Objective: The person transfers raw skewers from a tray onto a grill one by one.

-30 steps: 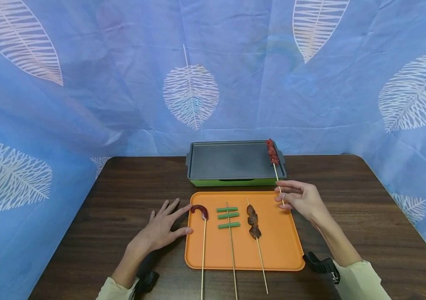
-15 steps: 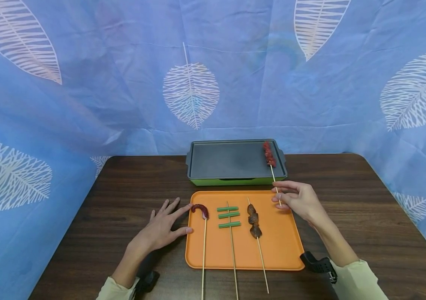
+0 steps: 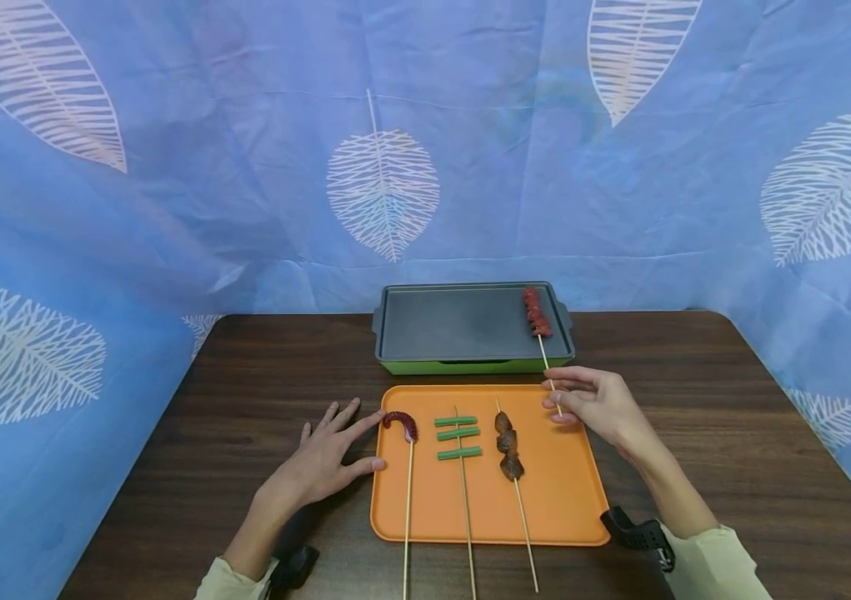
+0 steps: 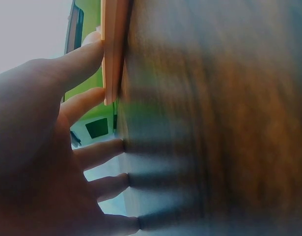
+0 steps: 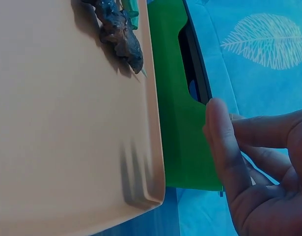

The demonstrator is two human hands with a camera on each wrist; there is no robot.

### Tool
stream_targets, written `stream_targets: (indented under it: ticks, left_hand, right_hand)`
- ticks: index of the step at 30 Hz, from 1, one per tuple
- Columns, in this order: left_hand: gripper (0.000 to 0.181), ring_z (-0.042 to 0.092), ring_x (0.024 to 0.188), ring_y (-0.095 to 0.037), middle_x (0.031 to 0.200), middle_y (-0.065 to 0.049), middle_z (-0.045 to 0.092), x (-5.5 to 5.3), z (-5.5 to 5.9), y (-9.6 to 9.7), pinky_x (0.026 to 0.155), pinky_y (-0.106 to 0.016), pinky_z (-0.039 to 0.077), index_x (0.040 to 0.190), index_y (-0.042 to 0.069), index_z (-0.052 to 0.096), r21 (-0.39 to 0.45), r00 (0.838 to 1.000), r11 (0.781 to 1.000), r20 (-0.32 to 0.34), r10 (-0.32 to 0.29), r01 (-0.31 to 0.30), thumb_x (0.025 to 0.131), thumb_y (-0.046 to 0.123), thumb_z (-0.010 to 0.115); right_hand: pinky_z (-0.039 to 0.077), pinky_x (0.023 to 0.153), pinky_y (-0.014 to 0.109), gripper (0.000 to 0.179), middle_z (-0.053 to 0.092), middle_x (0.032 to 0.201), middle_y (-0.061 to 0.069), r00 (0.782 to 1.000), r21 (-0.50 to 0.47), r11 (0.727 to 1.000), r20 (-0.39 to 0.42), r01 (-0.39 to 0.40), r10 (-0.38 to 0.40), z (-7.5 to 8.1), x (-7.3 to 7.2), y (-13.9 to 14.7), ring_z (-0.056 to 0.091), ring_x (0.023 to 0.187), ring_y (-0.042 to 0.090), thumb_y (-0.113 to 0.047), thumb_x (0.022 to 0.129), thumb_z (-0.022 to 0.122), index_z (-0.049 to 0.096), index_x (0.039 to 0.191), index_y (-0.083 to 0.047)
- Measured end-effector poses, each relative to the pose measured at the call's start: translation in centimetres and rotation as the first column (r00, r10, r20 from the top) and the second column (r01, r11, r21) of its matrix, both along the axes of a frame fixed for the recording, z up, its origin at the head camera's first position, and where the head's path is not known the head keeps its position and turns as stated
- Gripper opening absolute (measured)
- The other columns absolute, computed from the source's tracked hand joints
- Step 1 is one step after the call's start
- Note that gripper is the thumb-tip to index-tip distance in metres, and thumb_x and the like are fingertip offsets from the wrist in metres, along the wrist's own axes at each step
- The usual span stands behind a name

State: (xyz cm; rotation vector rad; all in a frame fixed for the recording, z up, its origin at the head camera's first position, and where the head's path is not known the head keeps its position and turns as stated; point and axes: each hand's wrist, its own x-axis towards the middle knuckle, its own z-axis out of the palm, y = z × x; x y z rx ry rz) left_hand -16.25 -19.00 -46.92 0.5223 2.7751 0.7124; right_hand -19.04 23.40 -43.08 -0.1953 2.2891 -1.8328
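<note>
My right hand (image 3: pixel 593 407) pinches the stick of a skewer of red meat chunks (image 3: pixel 537 312) between thumb and fingers. The meat lies over the right end of the dark grill plate (image 3: pixel 455 321). In the right wrist view, thumb and fingers (image 5: pixel 222 130) meet beside the green grill body (image 5: pixel 178 113); the stick is hidden there. My left hand (image 3: pixel 320 462) is spread beside the orange tray (image 3: pixel 563 500), its thumb and index finger at the left rim. In the left wrist view, the other fingertips (image 4: pixel 119 146) reach down to the tabletop.
On the tray lie a curled dark-red tentacle skewer (image 3: pixel 400 423), a skewer of green pieces (image 3: pixel 458 434) and a brown chunk skewer (image 3: pixel 508 446). Their sticks stick out over the front rim. The wooden table (image 3: pixel 282 358) backs onto a blue leaf-print cloth (image 3: pixel 245 167).
My right hand has shifted slightly left with the red meat skewer, and the meat has come a little down and left over the plate. The left hand stays in place.
</note>
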Motion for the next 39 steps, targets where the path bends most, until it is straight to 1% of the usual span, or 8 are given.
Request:
stream_targets:
  ticks: [8,15,20,24,30,33,36,39]
  left_hand:
    - [0.071,0.012,0.153,-0.048,0.167,-0.017,0.024,0.1,-0.3,-0.2,0.106,-0.084,0.011,0.159,0.029,0.042,0.005,1.0,1.0,-0.005,0.006,-0.006,0.097,0.056,0.065]
    - [0.071,0.012,0.154,-0.048,0.168,-0.017,0.024,0.1,-0.6,-0.5,0.106,-0.084,0.01,0.159,0.029,0.042,0.015,1.0,1.0,0.002,0.007,-0.007,0.097,0.054,0.065]
    - [0.071,0.012,0.153,-0.048,0.168,-0.018,0.024,-0.1,-0.6,-0.4,0.106,-0.084,0.01,0.159,0.029,0.042,0.015,1.0,1.0,-0.006,0.008,-0.008,0.097,0.054,0.065]
    - [0.071,0.012,0.154,-0.047,0.168,-0.016,0.023,-0.1,-0.6,-0.3,0.107,-0.084,0.011,0.159,0.03,0.042,0.004,1.0,1.0,-0.007,0.003,-0.003,0.097,0.056,0.064]
    - [0.07,0.012,0.154,-0.046,0.168,-0.016,0.024,-0.1,-0.7,-0.2,0.107,-0.084,0.011,0.159,0.031,0.042,0.005,1.0,1.0,-0.007,0.003,-0.003,0.097,0.056,0.064]
    - [0.07,0.011,0.154,-0.046,0.168,-0.016,0.023,-0.1,-0.7,-0.2,0.106,-0.084,0.011,0.159,0.031,0.042,0.005,1.0,1.0,-0.007,0.002,-0.002,0.097,0.056,0.064]
    - [0.07,0.011,0.154,-0.046,0.168,-0.015,0.023,-0.1,-0.7,-0.2,0.107,-0.084,0.01,0.159,0.032,0.041,0.007,1.0,1.0,0.0,-0.001,0.001,0.097,0.056,0.064]
    - [0.071,0.01,0.154,-0.046,0.168,-0.015,0.022,-0.1,-0.6,-0.2,0.107,-0.083,0.01,0.159,0.032,0.041,0.011,1.0,1.0,0.003,-0.001,0.001,0.097,0.055,0.065]
  right_hand:
    - [0.059,0.081,0.053,0.042,0.063,0.123,0.036,1.0,-0.008,1.0,0.014,-0.003,0.003,0.1,-0.2,-0.1,0.074,0.098,0.035,-0.001,0.103,0.06,0.05,0.142,0.013]
    - [0.059,0.081,0.052,0.042,0.064,0.122,0.036,1.0,0.013,1.0,0.012,-0.018,0.018,0.4,-0.4,-0.1,0.074,0.098,0.034,-0.001,0.103,0.06,0.05,0.142,0.013]
    - [0.06,0.078,0.051,0.046,0.063,0.123,0.036,0.999,0.052,0.998,-0.028,-0.031,0.033,0.6,-0.1,0.2,0.073,0.101,0.036,-0.008,0.103,0.063,0.049,0.144,0.011]
    - [0.061,0.075,0.05,0.051,0.061,0.127,0.036,0.998,0.089,0.996,-0.061,-0.029,0.035,0.6,0.8,0.9,0.073,0.1,0.036,-0.014,0.103,0.066,0.049,0.147,0.006]
    - [0.062,0.071,0.045,0.05,0.063,0.126,0.032,0.992,0.139,0.99,-0.12,-0.017,0.034,0.1,2.7,1.7,0.074,0.098,0.03,-0.019,0.104,0.064,0.049,0.147,0.003]
    - [0.062,0.069,0.043,0.049,0.064,0.125,0.032,0.99,0.139,0.99,-0.14,-0.006,0.026,-0.1,3.8,1.8,0.075,0.095,0.027,-0.017,0.104,0.063,0.049,0.147,0.003]
    - [0.062,0.066,0.041,0.046,0.065,0.121,0.032,0.98,0.134,0.991,-0.199,0.012,0.015,-0.4,4.9,2.0,0.076,0.091,0.023,-0.011,0.104,0.062,0.05,0.146,0.002]
    - [0.062,0.066,0.042,0.042,0.065,0.121,0.033,0.973,0.138,0.99,-0.23,0.019,0.013,-0.4,5.7,2.1,0.076,0.091,0.023,-0.01,0.105,0.061,0.052,0.144,0.003]
